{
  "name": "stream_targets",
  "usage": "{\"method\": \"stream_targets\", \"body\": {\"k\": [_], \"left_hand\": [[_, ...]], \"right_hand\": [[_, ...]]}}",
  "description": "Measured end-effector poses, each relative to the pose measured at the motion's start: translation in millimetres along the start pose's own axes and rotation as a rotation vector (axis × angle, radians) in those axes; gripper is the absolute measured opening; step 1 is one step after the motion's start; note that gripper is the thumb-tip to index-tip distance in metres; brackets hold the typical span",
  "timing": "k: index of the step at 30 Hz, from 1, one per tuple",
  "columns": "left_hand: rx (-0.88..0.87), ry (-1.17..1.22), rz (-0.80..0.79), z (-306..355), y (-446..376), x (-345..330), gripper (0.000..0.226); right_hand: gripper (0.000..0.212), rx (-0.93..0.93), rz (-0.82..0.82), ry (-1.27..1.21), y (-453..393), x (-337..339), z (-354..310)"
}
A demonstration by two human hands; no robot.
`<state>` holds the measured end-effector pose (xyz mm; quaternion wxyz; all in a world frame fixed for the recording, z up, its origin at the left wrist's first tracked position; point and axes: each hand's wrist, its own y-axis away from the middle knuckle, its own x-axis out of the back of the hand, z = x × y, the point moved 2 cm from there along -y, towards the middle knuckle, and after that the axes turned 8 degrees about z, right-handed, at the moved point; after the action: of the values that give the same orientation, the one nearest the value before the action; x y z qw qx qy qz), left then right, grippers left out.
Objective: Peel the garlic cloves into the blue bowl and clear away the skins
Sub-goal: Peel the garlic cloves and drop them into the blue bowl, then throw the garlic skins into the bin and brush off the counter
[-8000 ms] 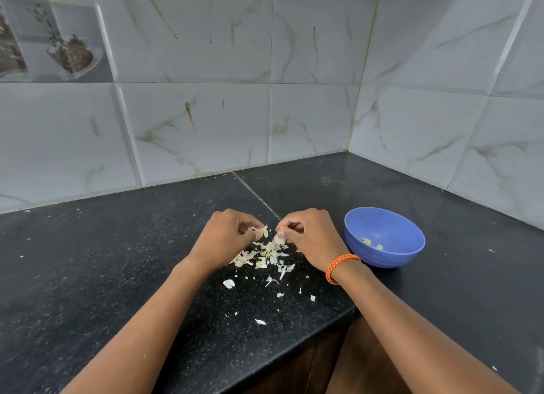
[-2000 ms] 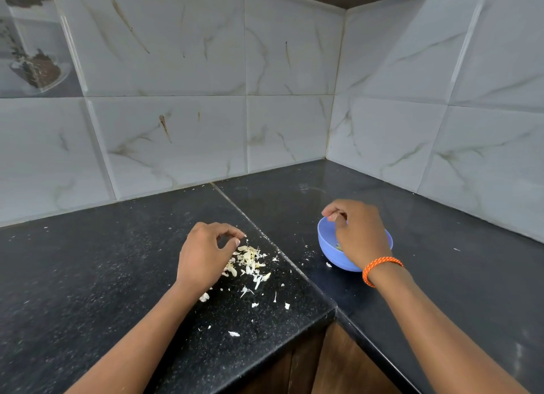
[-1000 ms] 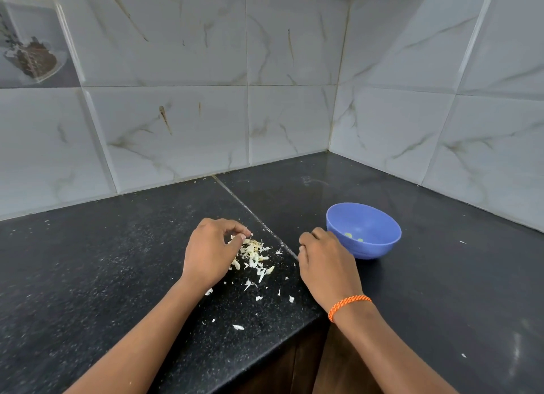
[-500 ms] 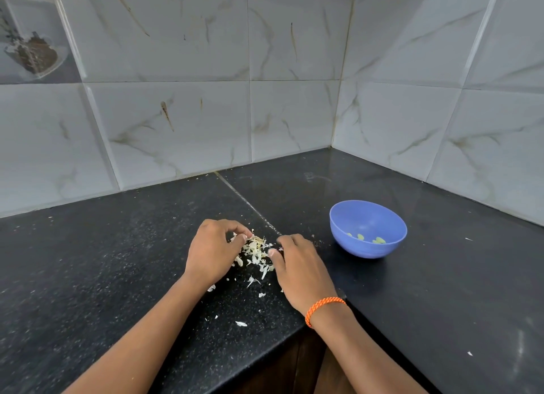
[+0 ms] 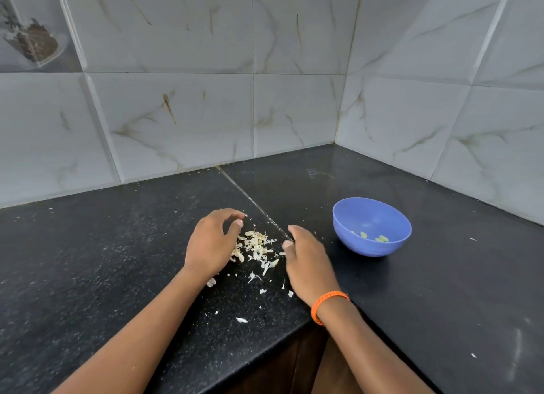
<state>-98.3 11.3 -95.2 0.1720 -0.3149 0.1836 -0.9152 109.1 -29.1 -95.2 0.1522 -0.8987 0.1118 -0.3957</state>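
one head-worn wide-angle view, looking forward and down from close above the black countertop (image 5: 88,261) into the tiled wall corner (image 5: 338,114); forearms enter from the bottom edge.

Bare black counter (image 5: 88,261) lies open left of the left hand (image 5: 210,245) and behind the skins (image 5: 256,249). Right of the right hand (image 5: 306,261), the blue bowl (image 5: 371,227) stands near; tiled walls (image 5: 294,108) close the corner.
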Motion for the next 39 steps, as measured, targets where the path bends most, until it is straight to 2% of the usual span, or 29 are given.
{"method": "stream_targets", "body": {"k": [4,6,9,13,18,20,22,24,25,29,33,39], "left_hand": [[0.096,0.035,-0.062,-2.5,0.5,-5.5,0.028],[0.115,0.071,-0.067,-2.2,0.2,-4.8,0.029],[0.126,0.134,-0.048,-1.5,-2.1,0.4,0.029],[0.175,0.178,-0.044,0.5,-1.6,5.3,0.032],[0.196,0.273,-0.052,-0.4,2.6,-2.1,0.031],[0.224,0.386,-0.071,1.3,5.5,-5.7,0.033],[0.234,0.443,-0.062,4.1,5.0,-4.4,0.032],[0.227,0.411,0.009,2.7,-1.7,4.7,0.03],[0.251,0.4,0.037,0.0,-5.4,10.3,0.029],[0.336,0.286,0.068,-8.1,-17.8,24.2,0.029],[0.321,0.158,0.117,-13.8,-9.0,19.8,0.031],[0.311,0.214,0.164,-8.3,23.8,20.6,0.027]], "right_hand": [[0.044,-0.004,-0.015,-0.042,6.6,-35.9,-38.7],[0.044,-0.059,-0.02,-0.197,3.0,-47.2,-49.4],[0.042,-0.167,0.056,-0.379,-10.3,-41.8,-46.6],[0.038,-0.195,0.127,-0.313,-15.1,-22.1,-27.0],[0.038,-0.09,0.055,-0.209,-5.2,-39.7,-37.1],[0.038,-0.082,0.02,-0.313,-4.6,-51.0,-48.8],[0.039,-0.121,0.115,-0.358,-11.1,-51.5,-48.2],[0.038,-0.128,0.243,-0.272,-26.7,-42.3,-39.5],[0.037,-0.137,0.246,-0.259,-36.1,-37.2,-33.5],[0.033,-0.093,0.051,-0.223,-78.1,-33.7,-12.6],[0.035,0.034,-0.07,-0.18,-103.1,-51.2,-5.4],[0.036,0.251,-0.396,-0.18,-89.7,-74.1,-32.9]]}}
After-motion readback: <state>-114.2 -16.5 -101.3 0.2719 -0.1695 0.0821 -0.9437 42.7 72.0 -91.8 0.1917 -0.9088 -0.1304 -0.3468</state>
